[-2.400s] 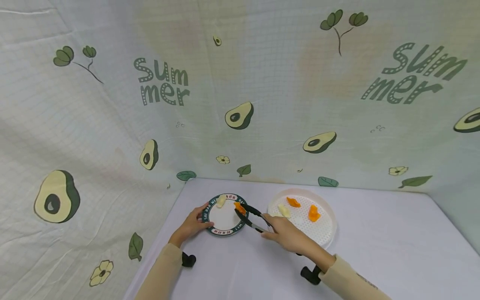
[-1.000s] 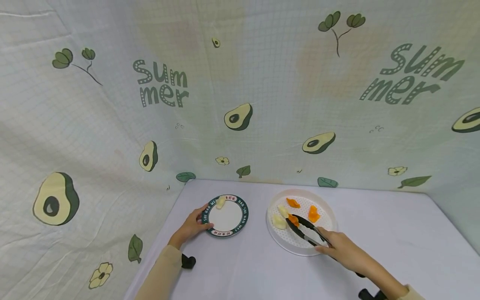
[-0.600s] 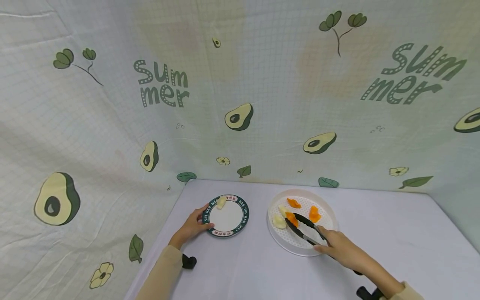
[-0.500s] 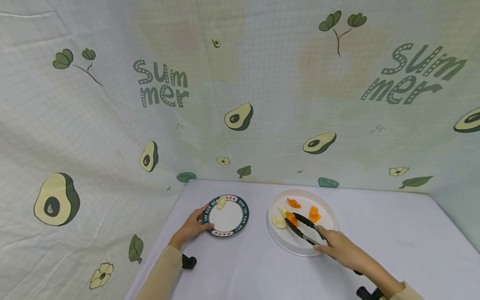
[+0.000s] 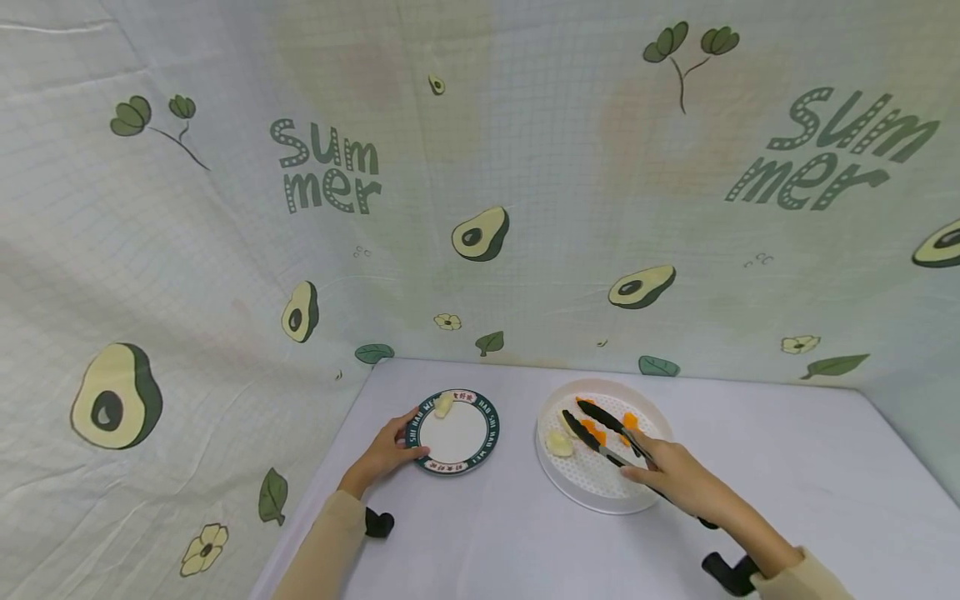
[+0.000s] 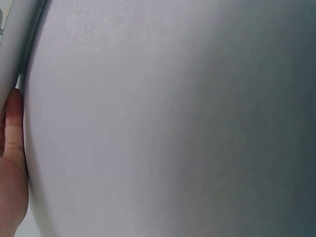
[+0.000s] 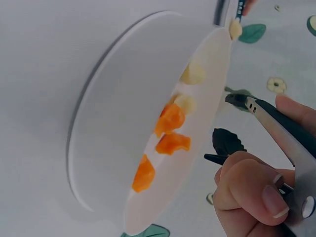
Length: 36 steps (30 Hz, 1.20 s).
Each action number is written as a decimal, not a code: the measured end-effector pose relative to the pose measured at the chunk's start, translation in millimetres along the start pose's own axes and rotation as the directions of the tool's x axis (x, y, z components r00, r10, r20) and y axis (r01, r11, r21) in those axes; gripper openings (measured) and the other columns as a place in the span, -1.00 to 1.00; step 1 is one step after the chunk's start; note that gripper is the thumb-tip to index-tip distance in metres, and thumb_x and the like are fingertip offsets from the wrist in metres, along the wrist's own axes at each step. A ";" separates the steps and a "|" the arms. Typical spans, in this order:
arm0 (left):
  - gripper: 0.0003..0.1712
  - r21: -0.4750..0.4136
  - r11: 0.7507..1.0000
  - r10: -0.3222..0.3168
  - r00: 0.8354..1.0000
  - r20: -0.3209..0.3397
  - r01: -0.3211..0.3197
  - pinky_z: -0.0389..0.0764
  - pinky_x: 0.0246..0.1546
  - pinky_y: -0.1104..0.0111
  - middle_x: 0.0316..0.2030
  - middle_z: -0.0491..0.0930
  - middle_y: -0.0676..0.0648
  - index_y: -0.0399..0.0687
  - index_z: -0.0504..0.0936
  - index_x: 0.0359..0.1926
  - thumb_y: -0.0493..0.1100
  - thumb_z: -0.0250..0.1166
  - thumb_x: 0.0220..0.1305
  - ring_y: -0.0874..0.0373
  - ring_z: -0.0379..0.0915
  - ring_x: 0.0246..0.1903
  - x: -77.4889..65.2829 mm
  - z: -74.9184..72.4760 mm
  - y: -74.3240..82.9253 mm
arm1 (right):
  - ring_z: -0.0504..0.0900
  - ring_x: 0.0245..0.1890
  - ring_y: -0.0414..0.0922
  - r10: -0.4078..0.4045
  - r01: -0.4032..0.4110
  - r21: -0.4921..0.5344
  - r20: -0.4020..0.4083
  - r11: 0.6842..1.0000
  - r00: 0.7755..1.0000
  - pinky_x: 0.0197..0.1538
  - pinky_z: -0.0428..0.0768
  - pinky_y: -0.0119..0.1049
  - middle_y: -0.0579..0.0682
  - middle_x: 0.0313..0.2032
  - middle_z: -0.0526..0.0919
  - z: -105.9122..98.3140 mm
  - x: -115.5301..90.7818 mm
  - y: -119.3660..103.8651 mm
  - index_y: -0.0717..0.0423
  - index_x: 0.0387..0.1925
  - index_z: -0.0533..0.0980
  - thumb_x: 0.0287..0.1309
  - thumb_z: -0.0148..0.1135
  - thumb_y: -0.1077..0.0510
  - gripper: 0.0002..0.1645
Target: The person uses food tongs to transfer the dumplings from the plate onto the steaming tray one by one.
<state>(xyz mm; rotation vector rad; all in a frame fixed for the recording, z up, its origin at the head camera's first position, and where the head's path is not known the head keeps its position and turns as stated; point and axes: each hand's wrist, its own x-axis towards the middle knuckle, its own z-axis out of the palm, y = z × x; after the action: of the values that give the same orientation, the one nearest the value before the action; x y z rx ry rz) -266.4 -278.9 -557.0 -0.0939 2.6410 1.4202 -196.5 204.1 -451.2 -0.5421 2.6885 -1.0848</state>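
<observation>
My left hand [image 5: 388, 448] grips the left rim of a small white plate [image 5: 450, 437] with a green, lettered border, thumb on top. One pale yellow piece [image 5: 443, 405] lies at the plate's back left. My right hand [image 5: 671, 475] holds black-tipped metal tongs [image 7: 279, 131], their arms spread with nothing between the tips. They hover over a round white perforated tray [image 5: 600, 483]. On it lie a pale piece [image 5: 558, 443], a second pale piece [image 7: 186, 103], an orange piece [image 7: 171, 118], another orange piece [image 7: 173, 143] and a third orange piece [image 7: 143, 174], all small and lumpy.
A pale tablecloth [image 5: 495, 542] covers the table under plate and tray. Behind it hangs a cloth backdrop [image 5: 555, 167] printed with avocados and leaves, and its left side [image 5: 187, 417] runs close beside my left arm.
The tongs carried an orange piece from the plate to the tray and let it go among the others. They have since spread and lifted slightly. My left hand stays on the plate.
</observation>
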 end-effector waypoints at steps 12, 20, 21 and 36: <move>0.08 -0.006 1.000 -0.011 1.000 0.003 0.011 0.38 0.32 0.05 0.37 0.25 -0.23 0.15 0.24 0.52 -0.01 0.59 0.00 -0.13 0.25 0.27 2.5 0.2 -1.9 | 0.17 -0.66 -0.28 -0.158 0.156 0.042 0.050 0.987 0.986 -0.56 0.24 -0.39 -0.17 -0.65 0.22 22.2 51.3 -26.7 0.55 0.37 0.18 0.33 0.28 0.00 -0.12; 0.06 0.005 1.000 -0.004 1.000 0.014 0.004 0.39 0.31 0.04 0.38 0.24 -0.26 0.13 0.24 0.52 -0.04 0.58 0.03 -0.18 0.25 0.29 4.0 0.2 -0.1 | 0.60 -0.21 0.03 -0.175 0.166 0.092 0.091 0.982 0.980 -0.10 0.63 -0.13 0.18 -0.32 0.61 47.0 90.1 -50.8 0.58 0.33 0.24 0.32 0.28 0.05 -0.18; 0.06 0.008 1.000 -0.003 1.000 0.014 0.003 0.40 0.30 0.04 0.38 0.25 -0.26 0.13 0.24 0.52 -0.04 0.58 0.03 -0.18 0.25 0.29 4.5 0.2 -0.3 | 0.60 -0.05 0.11 -0.169 0.161 0.092 0.090 0.983 0.981 0.06 0.61 -0.02 0.30 -0.14 0.63 50.1 93.9 -52.9 0.58 0.33 0.24 0.32 0.28 0.05 -0.18; 0.05 0.005 1.000 -0.012 1.000 0.014 0.012 0.39 0.31 0.05 0.38 0.24 -0.26 0.13 0.24 0.52 -0.06 0.57 0.05 -0.17 0.25 0.28 3.4 -1.6 -2.2 | 0.45 0.24 0.24 -0.058 0.052 0.053 0.109 0.997 0.992 0.29 0.41 0.17 0.41 0.25 0.43 92.2 136.0 -69.3 0.51 0.34 0.28 0.27 0.33 0.05 -0.18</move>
<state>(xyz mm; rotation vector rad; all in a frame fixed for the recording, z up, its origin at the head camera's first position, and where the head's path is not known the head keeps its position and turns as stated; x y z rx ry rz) -269.6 -281.5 -558.5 -0.0986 2.6278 1.4047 -274.3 45.3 -474.0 -0.6508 2.5590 -1.0994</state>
